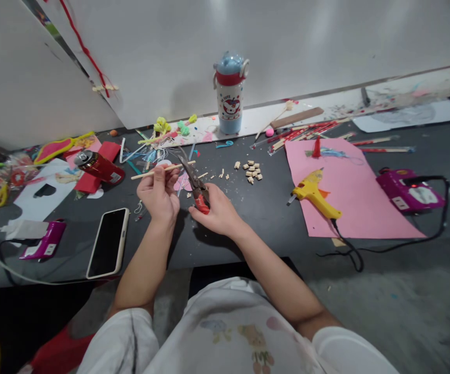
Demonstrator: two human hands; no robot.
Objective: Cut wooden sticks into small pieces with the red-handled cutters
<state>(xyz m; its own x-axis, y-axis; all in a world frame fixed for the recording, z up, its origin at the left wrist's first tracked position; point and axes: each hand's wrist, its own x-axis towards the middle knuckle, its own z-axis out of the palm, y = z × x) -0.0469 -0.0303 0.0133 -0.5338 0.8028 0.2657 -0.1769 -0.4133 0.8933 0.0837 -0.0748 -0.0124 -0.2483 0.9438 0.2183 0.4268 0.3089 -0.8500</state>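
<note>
Between the thumb and fingers of my left hand point(160, 193) is a thin wooden stick point(141, 176), held nearly level with its right end by the plier jaws. My right hand point(221, 209) is wrapped round the red handles of a pair of pliers point(196, 183). The jaws point up and left, at the stick; whether they grip it I cannot tell. To the right of the pliers, a small pile of short cut wooden pieces point(251, 170) lies on the dark table point(275, 208), with a few slivers scattered nearer the pliers.
A bottle point(230, 96) stands at the back. On the right, a yellow glue gun point(316, 195) rests on pink paper point(349, 182) beside a purple power strip point(410, 191). At left are a phone point(108, 243), a tilted red can point(99, 167) and another purple power strip point(45, 241).
</note>
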